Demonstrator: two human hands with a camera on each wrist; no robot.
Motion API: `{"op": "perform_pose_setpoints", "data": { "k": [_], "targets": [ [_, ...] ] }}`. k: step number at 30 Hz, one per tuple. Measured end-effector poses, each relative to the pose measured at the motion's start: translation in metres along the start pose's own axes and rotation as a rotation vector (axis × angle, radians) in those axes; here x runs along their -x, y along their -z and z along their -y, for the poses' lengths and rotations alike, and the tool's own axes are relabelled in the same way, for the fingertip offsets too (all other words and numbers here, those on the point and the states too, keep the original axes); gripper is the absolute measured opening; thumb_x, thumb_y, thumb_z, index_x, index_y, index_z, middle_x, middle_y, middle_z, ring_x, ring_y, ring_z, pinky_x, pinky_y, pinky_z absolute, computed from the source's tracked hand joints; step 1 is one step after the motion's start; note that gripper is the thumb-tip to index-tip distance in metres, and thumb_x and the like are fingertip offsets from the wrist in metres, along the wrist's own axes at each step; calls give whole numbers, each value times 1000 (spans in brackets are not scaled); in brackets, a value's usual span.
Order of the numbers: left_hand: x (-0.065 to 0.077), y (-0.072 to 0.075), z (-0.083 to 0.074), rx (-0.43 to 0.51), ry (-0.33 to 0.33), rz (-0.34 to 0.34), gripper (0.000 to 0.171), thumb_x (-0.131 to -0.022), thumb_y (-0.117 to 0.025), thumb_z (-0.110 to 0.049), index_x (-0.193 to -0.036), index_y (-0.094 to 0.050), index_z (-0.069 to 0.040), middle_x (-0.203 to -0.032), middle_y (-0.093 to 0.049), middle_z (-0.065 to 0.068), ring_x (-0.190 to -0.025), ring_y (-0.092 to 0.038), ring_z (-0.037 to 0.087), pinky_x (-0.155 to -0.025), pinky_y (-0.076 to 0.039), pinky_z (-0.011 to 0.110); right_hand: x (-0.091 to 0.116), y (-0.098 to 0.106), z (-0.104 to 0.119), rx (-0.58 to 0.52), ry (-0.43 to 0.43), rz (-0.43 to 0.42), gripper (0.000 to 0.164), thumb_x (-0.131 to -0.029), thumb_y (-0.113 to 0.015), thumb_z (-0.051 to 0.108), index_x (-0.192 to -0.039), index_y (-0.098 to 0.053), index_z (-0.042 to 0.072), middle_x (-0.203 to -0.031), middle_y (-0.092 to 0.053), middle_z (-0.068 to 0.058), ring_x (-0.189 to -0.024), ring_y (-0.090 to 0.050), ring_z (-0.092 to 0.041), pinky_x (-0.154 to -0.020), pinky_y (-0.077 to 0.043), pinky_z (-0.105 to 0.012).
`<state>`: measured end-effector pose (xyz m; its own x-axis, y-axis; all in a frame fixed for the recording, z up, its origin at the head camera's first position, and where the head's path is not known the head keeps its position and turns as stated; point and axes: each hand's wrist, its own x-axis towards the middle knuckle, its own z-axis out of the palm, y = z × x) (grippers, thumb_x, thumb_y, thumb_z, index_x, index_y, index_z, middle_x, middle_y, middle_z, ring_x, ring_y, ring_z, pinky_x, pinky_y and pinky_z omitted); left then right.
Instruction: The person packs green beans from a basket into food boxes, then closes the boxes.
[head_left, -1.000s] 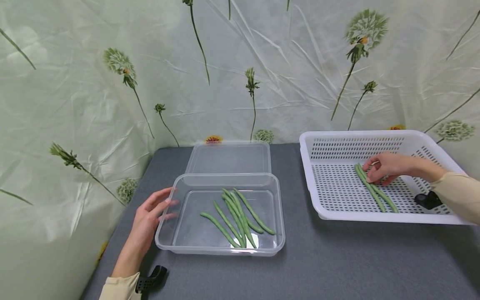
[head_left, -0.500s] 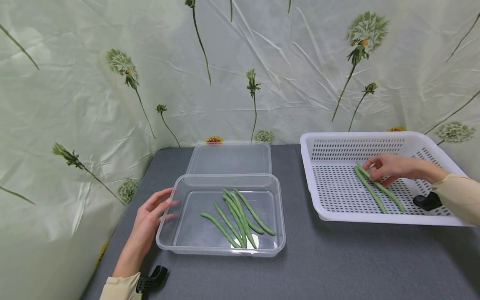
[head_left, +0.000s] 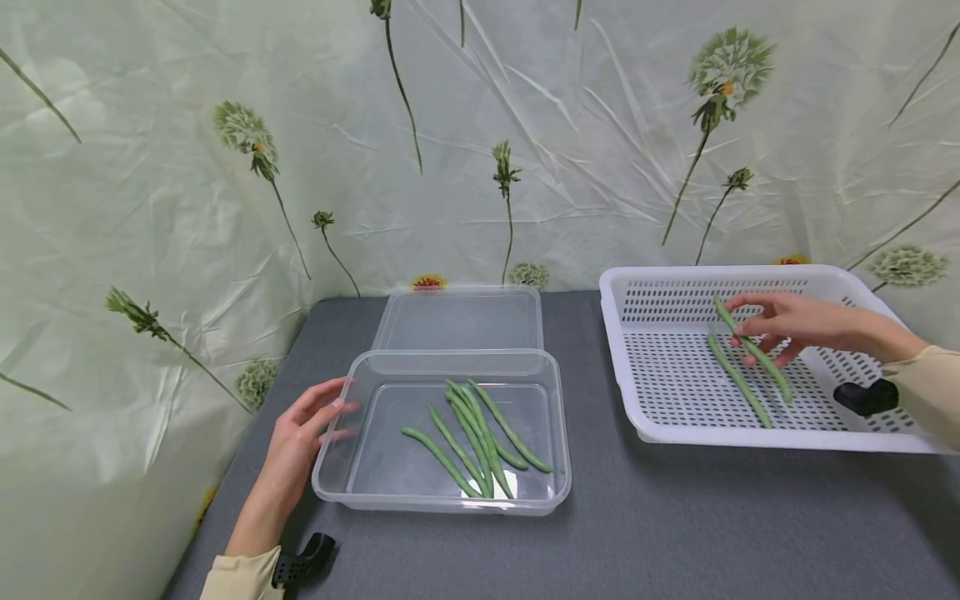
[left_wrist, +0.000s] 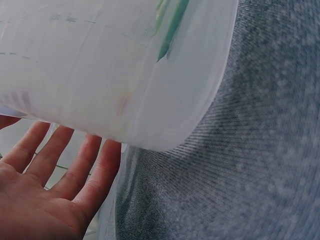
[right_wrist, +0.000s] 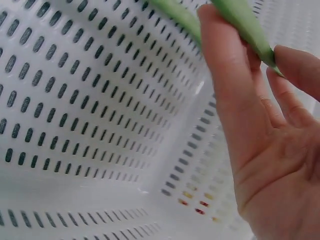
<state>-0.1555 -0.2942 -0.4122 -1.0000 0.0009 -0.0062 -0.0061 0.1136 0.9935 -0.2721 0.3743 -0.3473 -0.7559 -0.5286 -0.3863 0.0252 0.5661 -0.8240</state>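
Note:
In the head view my right hand (head_left: 821,323) pinches a green bean (head_left: 767,365) between thumb and fingers, lifted over the white perforated basket (head_left: 632,400). Another bean (head_left: 738,383) lies on the basket floor below it. The right wrist view shows the thumb pressed against the held green bean (right_wrist: 245,25). At the left, my left hand (head_left: 294,437) touches the left side of a clear plastic container (head_left: 450,502); in the left wrist view its fingers (left_wrist: 82,165) are extended under the rim. Several green beans (head_left: 472,437) lie inside the container.
Behind the container lies a flat clear lid (head_left: 459,318). Grey cloth (head_left: 600,533) covers the table, and a flower-printed sheet (head_left: 450,200) hangs behind it. The basket's raised walls surround my right hand's workspace.
My right hand has lifted one green bean from the basket floor, away from the other bean. My left hand has stayed at the container's side.

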Motion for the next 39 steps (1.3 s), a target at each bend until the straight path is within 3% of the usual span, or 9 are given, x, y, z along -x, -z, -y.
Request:
{"op": "perform_pose_setpoints", "data": {
  "k": [8, 15, 28, 35, 39],
  "targets": [
    [1, 0, 1, -7, 7, -1, 49, -102, -57, -31, -143, -47, -6, -138, -54, 7, -114, -61, 17, -83, -56, 35, 6, -6, 12, 48, 48, -53, 49, -106, -45, 10, -143, -20, -8, -103, -66, -23, -77, -68, -30, -55, -57, -38],
    [2, 1, 2, -20, 18, -16, 49, -102, -57, -32, -143, -48, -7, -136, -55, 3, -113, -61, 15, -83, -56, 35, 9, -10, 25, 114, 72, -114, 55, -103, -49, 4, -147, -19, -10, -106, -62, -21, -82, -68, -30, -59, -58, -44],
    [0, 1, -1, -3, 2, 1, 48, -102, -56, -30, -143, -47, -6, -137, -54, 6, -113, -61, 16, -83, -56, 35, 23, -40, 65, 230, 115, -366, 53, -98, -63, 11, -144, -40, -2, -104, -66, -16, -78, -68, -21, -59, -58, -40],
    [0, 0, 0, -3, 0, 2, 48, -102, -56, -30, -143, -47, -6, -138, -54, 7, -114, -61, 17, -83, -56, 36, 26, -60, 79, 198, 162, -459, 49, -96, -65, 9, -140, -47, -5, -102, -67, -8, -80, -67, -17, -59, -58, -40],
    [-1, 0, 0, -11, 2, -2, 49, -102, -57, -31, -143, -47, -6, -138, -54, 7, -113, -61, 17, -83, -56, 36, 27, -76, 88, 145, 232, -498, 42, -97, -64, 8, -136, -52, 0, -100, -70, -5, -80, -69, -20, -57, -58, -40]
  ]
}}
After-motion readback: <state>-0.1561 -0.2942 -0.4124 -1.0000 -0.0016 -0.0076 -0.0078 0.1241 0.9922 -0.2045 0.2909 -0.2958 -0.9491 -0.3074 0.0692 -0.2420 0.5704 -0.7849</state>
